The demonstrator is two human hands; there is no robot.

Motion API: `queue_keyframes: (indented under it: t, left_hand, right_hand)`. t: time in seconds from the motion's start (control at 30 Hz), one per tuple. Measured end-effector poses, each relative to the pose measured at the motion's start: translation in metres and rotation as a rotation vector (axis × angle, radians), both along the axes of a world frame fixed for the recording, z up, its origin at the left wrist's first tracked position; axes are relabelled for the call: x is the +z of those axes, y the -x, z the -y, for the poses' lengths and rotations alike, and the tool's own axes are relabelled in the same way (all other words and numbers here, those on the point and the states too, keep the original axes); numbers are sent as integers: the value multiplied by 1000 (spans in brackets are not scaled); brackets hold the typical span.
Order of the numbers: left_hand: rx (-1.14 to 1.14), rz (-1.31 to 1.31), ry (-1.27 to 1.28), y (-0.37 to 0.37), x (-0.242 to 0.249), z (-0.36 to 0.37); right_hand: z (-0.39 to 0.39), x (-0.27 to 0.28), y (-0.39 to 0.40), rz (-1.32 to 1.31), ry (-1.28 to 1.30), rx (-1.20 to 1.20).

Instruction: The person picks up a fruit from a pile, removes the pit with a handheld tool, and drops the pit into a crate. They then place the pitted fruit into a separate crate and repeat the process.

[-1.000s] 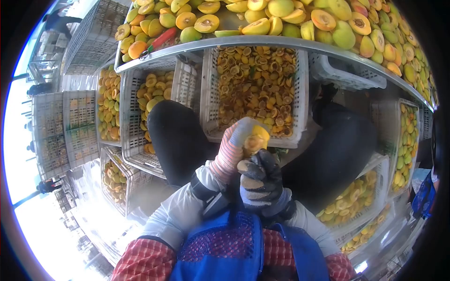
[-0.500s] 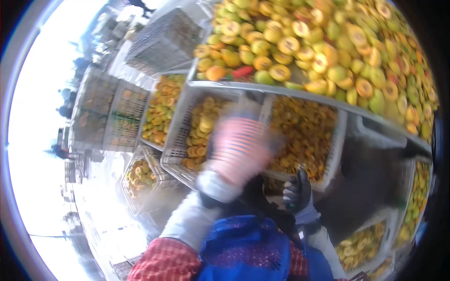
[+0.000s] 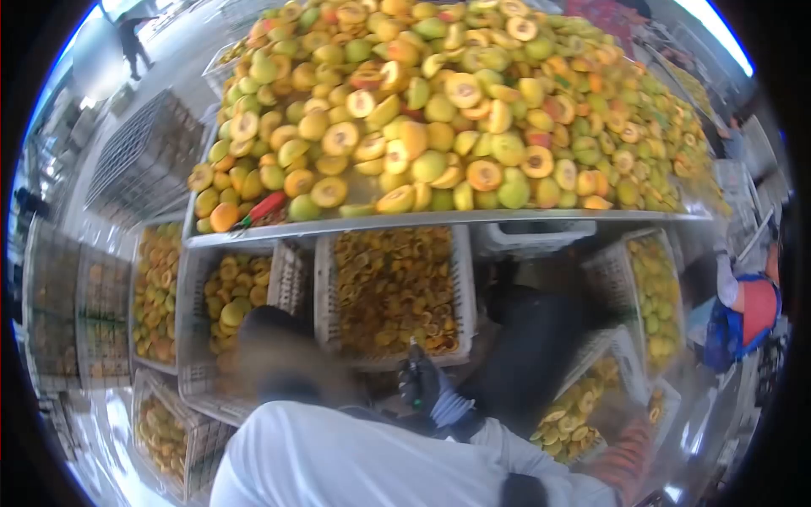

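My left hand point(image 3: 625, 463), in an orange-pink striped glove, reaches across to the lower right beside a crate of halved fruit point(image 3: 568, 422). Its fingers are blurred, and whether they hold anything is unclear. Near the bottom middle, my right hand point(image 3: 422, 382), in a black and grey glove, is closed around a small tool with a pale tip pointing up. Just above it stands a crate of brown-orange fruit pieces point(image 3: 397, 291). Beyond lies a metal-edged table point(image 3: 456, 221) heaped with yellow-green fruit point(image 3: 439, 110), many pieces cut open with stones showing.
A red-handled tool point(image 3: 268, 205) lies at the table's left front corner. Fruit crates stand at the left point(image 3: 156, 296) and right point(image 3: 655, 296), with stacked crates point(image 3: 76, 296) at far left. A person in blue and red point(image 3: 743, 313) is at the far right.
The view has turned, so the table now spans the top. My left hand has moved from above the crates in front to the lower right. My right hand still grips the small tool.
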State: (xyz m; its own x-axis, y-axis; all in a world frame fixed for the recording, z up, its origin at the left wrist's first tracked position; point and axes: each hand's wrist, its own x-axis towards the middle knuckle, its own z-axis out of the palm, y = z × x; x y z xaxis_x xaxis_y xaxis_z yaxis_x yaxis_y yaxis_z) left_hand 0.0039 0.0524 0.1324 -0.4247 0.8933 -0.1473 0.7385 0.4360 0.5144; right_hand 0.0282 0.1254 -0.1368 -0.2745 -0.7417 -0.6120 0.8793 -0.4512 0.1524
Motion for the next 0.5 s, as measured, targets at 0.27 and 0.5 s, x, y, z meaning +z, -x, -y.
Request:
queue_keyframes:
  t: [0.27, 0.5]
  left_hand:
    - [-25, 51, 51, 20, 3, 17]
    - [-33, 78, 35, 41, -7, 16]
  right_hand:
    - [3, 19, 0, -64, -193, -5]
    - [5, 4, -7, -129, -285, -24]
